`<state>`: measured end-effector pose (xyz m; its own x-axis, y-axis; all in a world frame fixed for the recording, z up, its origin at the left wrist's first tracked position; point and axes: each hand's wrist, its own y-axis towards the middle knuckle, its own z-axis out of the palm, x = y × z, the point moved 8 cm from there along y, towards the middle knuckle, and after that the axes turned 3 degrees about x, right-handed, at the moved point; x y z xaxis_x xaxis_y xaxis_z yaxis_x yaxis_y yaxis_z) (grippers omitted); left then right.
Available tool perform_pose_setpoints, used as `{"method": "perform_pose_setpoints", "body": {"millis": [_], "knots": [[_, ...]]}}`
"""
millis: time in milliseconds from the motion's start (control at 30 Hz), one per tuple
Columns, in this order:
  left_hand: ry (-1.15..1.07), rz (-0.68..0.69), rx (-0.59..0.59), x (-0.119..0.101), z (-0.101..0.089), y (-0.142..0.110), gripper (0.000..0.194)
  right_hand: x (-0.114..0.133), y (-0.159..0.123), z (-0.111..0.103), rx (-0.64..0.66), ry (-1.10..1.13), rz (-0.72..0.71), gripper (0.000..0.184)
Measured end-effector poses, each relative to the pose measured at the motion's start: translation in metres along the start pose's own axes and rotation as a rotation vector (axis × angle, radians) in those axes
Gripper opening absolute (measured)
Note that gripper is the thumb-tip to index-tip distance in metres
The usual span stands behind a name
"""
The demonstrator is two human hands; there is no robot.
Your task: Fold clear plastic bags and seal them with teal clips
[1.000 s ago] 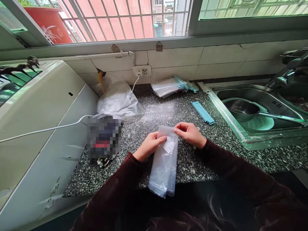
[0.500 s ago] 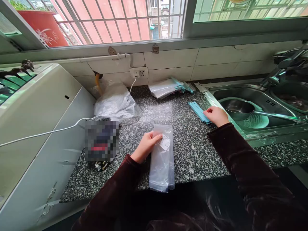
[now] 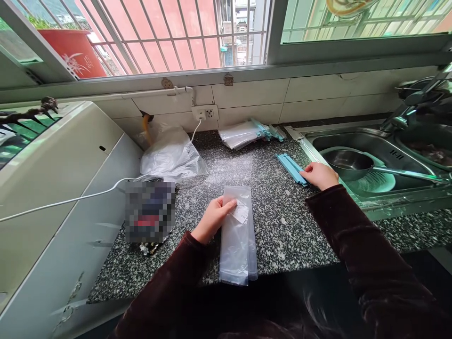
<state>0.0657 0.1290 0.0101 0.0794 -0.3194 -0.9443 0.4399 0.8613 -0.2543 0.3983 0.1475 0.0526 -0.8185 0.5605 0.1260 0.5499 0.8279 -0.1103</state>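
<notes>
My left hand (image 3: 215, 217) is closed on a clear plastic bag (image 3: 235, 249), thumb on top beside a small white paper label (image 3: 240, 213). The bag looks folded lengthwise, and its lower end hangs just past the counter's front edge. To the right, the fingers of my right hand (image 3: 320, 176) pinch the near end of a light-blue bag clip (image 3: 289, 167). It lies among several long, flat clips of the same kind, side by side on the counter. The fingertips partly hide how many clips are held.
Against the wall lies a stack of clear bags (image 3: 238, 135) with blue clips on them. A crumpled plastic bag (image 3: 169, 153) and a blurred-out dark item (image 3: 150, 212) are on the left. A sink (image 3: 374, 136) at right holds a pan (image 3: 348, 159). A white cable (image 3: 81, 195) crosses at left.
My right hand has shifted slightly at the clips' near end, and one clip now sits a little apart from the others. My left hand still holds the bag; the view has tilted slightly.
</notes>
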Motion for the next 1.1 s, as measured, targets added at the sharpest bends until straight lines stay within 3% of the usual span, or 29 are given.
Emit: {"method": "perform_pose_setpoints", "body": {"millis": [233,367,467,767,933,1100], "knots": [[-0.001,0.0,-0.003,0.0,-0.003,0.0,0.042,0.001,0.001,-0.001,-0.017,-0.046,0.007,0.027],[-0.007,0.009,-0.004,-0.001,-0.004,0.0,0.043,0.001,-0.003,-0.012,-0.119,0.013,0.024,0.025],[0.001,0.014,-0.002,-0.001,-0.005,0.001,0.042,0.008,-0.008,-0.017,-0.205,0.061,-0.043,0.024],[-0.05,-0.003,-0.003,0.001,-0.006,0.004,0.044,0.069,-0.049,-0.009,-0.435,0.193,-0.541,0.019],[-0.041,-0.019,-0.007,0.002,-0.006,0.004,0.044,0.103,-0.09,-0.004,-0.469,0.26,-0.858,0.018],[-0.044,-0.044,0.006,0.001,-0.003,0.003,0.045,0.119,-0.12,-0.002,-0.457,0.354,-1.074,0.015]]}}
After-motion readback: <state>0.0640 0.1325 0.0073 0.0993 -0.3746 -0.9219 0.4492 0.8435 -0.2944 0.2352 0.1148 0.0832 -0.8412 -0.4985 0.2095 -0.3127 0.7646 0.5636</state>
